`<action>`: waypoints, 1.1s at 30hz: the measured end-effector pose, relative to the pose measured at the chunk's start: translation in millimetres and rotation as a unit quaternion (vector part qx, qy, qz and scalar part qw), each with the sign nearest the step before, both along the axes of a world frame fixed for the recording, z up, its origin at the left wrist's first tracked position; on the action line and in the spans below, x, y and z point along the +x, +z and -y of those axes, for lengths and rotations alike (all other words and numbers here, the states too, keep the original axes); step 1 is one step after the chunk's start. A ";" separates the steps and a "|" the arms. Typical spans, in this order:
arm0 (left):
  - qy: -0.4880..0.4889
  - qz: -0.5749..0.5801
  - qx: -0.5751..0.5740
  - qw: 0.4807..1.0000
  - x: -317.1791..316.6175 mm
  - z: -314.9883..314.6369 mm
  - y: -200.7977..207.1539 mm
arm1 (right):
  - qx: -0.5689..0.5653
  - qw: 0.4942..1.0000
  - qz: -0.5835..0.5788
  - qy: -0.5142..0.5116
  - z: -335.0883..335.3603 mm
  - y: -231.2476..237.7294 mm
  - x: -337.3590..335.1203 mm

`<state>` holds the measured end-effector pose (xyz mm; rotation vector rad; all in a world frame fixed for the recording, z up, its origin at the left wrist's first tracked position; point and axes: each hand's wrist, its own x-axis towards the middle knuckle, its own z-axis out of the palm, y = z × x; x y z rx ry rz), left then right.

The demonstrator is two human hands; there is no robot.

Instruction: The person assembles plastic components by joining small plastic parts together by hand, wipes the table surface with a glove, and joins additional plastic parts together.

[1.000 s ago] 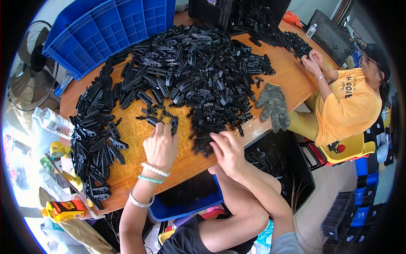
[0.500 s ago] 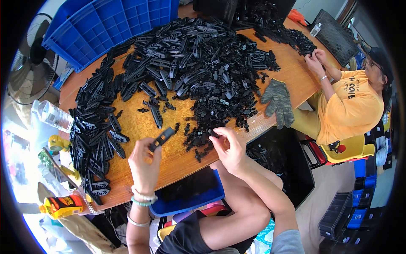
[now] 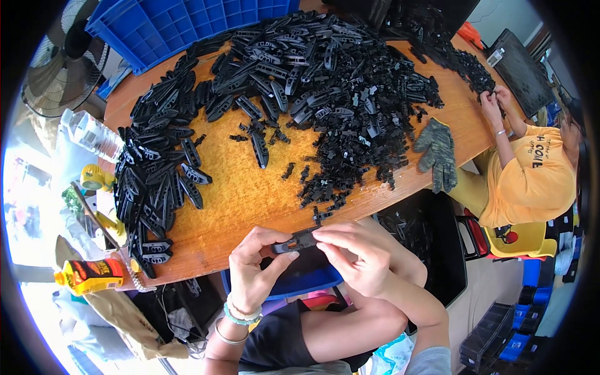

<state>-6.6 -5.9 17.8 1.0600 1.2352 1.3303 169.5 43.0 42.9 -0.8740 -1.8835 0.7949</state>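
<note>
Just off the table's near edge, my left hand point(image 3: 253, 269) pinches one end of an elongated black plastic part point(image 3: 292, 243) with an opening in it. The thumb and forefinger of my right hand point(image 3: 359, 257) close on its other end; any small piece under those fingertips is hidden. Beyond my hands a heap of small black clips point(image 3: 350, 150) covers the table's middle right. Long black plastic pieces point(image 3: 165, 169) of a similar sort lie in a band along the left and back. One long piece point(image 3: 259, 149) rests apart among a few clips.
A blue crate point(image 3: 187, 31) stands at the back left, a blue bin point(image 3: 306, 284) below the table edge. A camouflage glove point(image 3: 437, 153) lies on the right. Bottles and a fan point(image 3: 62, 69) are at left. A co-worker in an orange shirt point(image 3: 531, 175) handles parts at far right.
My hands have come together toward me, over the table's near edge. The right fingers, which pinched a small black piece beside the clip heap, now meet the long part. The view has shifted.
</note>
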 end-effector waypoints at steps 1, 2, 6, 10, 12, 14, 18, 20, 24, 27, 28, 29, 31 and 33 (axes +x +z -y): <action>-0.005 -0.020 0.004 1.000 -1.7 1.1 1.3 | 0.008 1.000 0.000 0.024 -0.7 -1.3 0.6; -0.003 -0.020 0.003 1.000 -2.1 3.5 3.7 | 0.008 1.000 0.001 0.025 -1.7 -1.6 1.6; -0.037 0.086 -0.082 0.992 -4.1 10.3 15.2 | 0.066 0.993 0.040 0.088 -2.6 -5.5 2.0; -0.052 0.160 -0.124 0.978 -4.8 10.4 17.7 | 0.137 0.985 0.092 0.052 7.3 -7.8 1.1; -0.039 0.178 -0.104 0.978 -1.6 13.2 12.7 | 0.176 0.975 0.129 0.049 8.7 -7.0 1.2; -0.026 0.194 -0.084 0.977 -0.7 18.6 10.6 | 0.068 0.991 0.069 0.087 7.0 -4.5 0.2; -0.024 0.113 -0.077 0.990 -2.6 23.3 9.2 | -0.109 0.991 0.045 0.054 15.8 -11.1 1.3; -0.050 0.102 -0.115 0.987 -3.7 25.7 9.9 | -0.159 0.980 0.069 0.094 18.4 -9.1 4.6; -0.163 -0.074 -0.081 0.980 -28.4 5.9 18.4 | -0.211 0.957 0.112 0.162 6.3 -17.5 10.3; -0.060 -0.364 0.117 0.922 -50.7 -38.9 -0.5 | -0.132 0.974 0.114 0.143 -20.1 -18.9 1.0; -0.012 -0.349 0.077 0.934 -46.3 -60.8 0.4 | -0.047 0.990 0.083 0.107 -36.6 -26.2 -6.0; 0.028 -0.386 0.092 0.917 -43.3 -83.6 -1.9 | 0.042 0.992 0.106 0.058 -56.4 -32.3 -14.1; 0.097 -0.486 0.126 0.859 -36.7 -120.1 -12.6 | 0.126 0.974 0.186 0.005 -89.6 -35.3 -31.5; 0.083 -0.514 0.094 0.848 -33.7 -136.4 -19.7 | 0.152 0.948 0.279 -0.003 -109.6 -42.4 -43.7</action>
